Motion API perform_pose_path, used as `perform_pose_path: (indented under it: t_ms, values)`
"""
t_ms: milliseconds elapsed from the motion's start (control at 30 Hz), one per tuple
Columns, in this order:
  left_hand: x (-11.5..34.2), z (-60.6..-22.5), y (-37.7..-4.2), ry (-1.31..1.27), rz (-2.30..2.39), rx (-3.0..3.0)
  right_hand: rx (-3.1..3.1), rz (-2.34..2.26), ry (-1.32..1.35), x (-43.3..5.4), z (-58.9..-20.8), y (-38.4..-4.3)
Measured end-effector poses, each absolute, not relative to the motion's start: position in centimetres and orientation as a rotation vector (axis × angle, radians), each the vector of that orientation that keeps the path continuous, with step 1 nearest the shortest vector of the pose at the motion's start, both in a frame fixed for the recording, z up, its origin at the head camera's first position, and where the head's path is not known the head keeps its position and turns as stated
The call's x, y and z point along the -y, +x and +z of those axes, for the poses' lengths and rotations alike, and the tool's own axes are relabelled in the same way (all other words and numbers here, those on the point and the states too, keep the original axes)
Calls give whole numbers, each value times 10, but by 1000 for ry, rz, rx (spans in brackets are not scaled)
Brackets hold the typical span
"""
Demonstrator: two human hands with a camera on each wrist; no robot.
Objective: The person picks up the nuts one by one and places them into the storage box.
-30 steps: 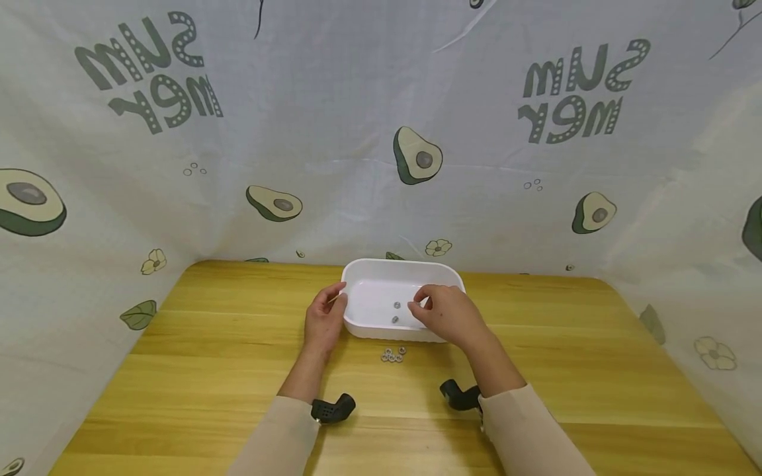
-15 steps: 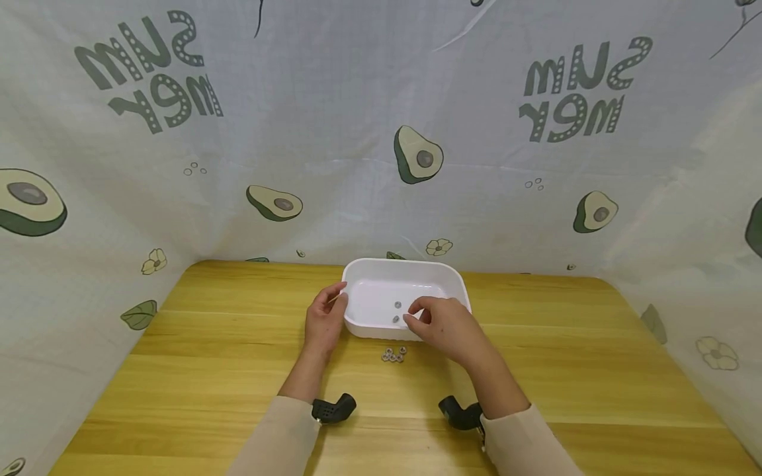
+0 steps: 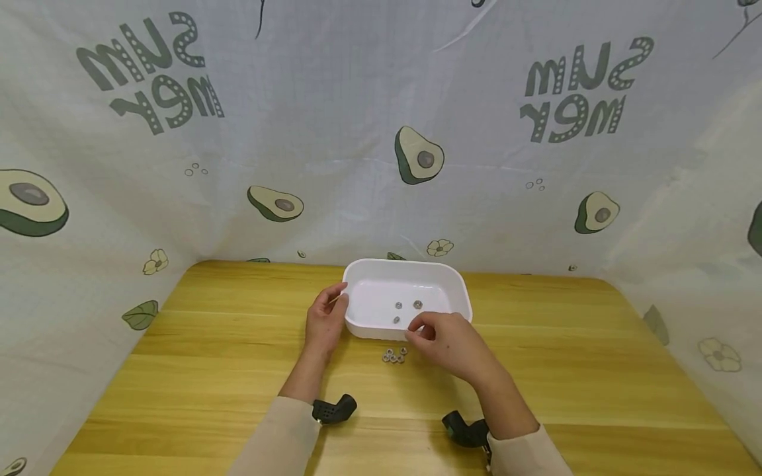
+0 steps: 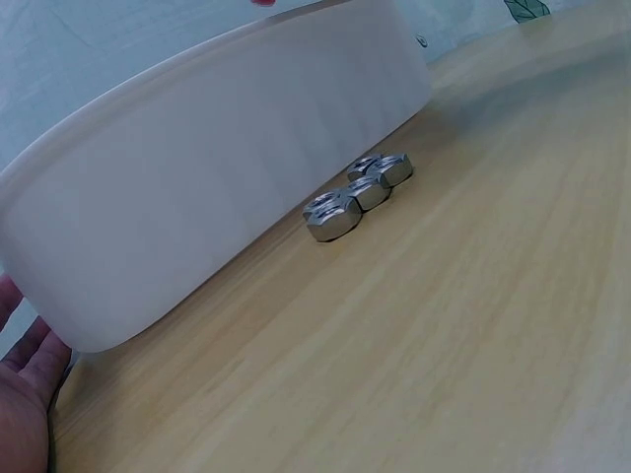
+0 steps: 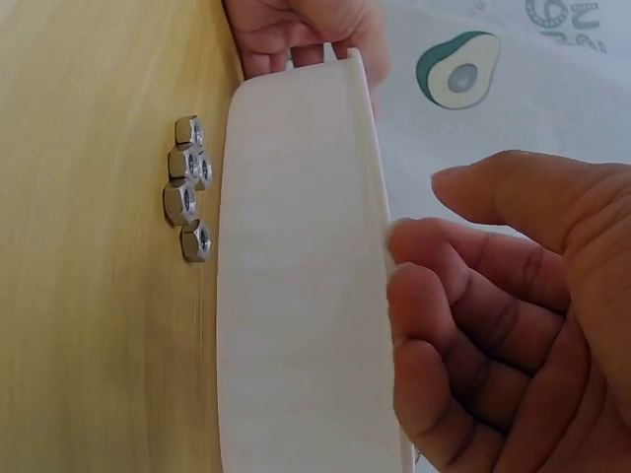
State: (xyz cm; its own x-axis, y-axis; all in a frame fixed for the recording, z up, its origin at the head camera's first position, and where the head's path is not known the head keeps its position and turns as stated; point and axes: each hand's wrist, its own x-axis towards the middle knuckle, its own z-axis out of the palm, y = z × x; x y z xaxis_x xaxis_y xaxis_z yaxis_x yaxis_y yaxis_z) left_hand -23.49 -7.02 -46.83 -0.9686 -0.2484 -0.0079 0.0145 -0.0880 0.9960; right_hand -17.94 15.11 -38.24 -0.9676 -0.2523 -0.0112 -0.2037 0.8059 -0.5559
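A white plastic tray [image 3: 381, 332] stands on the wooden table. Inside it lie three hex nuts, one of them the right-hand nut [image 3: 418, 305]. Several more steel hex nuts [image 5: 181, 202] sit bunched on the wood just outside the tray's near wall. My left hand [image 3: 324, 324] rests against the outside of the tray's left end, fingertips touching the wall. Over the near rim hovers my right hand [image 3: 449, 344], fingers loosely bent. In the right wrist view its thumb is apart from the fingers, and nothing shows between them.
The table [image 3: 238, 370] extends to both sides of the tray. A patterned cloth [image 3: 357, 165] with avocado prints hangs behind and along the sides. Each wrist carries a black camera mount, such as the left mount [image 3: 335, 410].
My right hand has drawn back from above the tray's inside toward the near rim, uncovering a third nut in the tray. The left hand stays at the tray's left end.
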Motion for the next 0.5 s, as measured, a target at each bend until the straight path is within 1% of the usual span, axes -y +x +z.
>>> perform_pose_path:
  t_ms: [233,500]
  values:
    - [70,-468,-234,250,-2173,1990,-2737,-805,-467,-155,-392,-178]
    - [69,-467,-234,251,-2174,1995,-2792,-706,-554,-153,-410,-178]
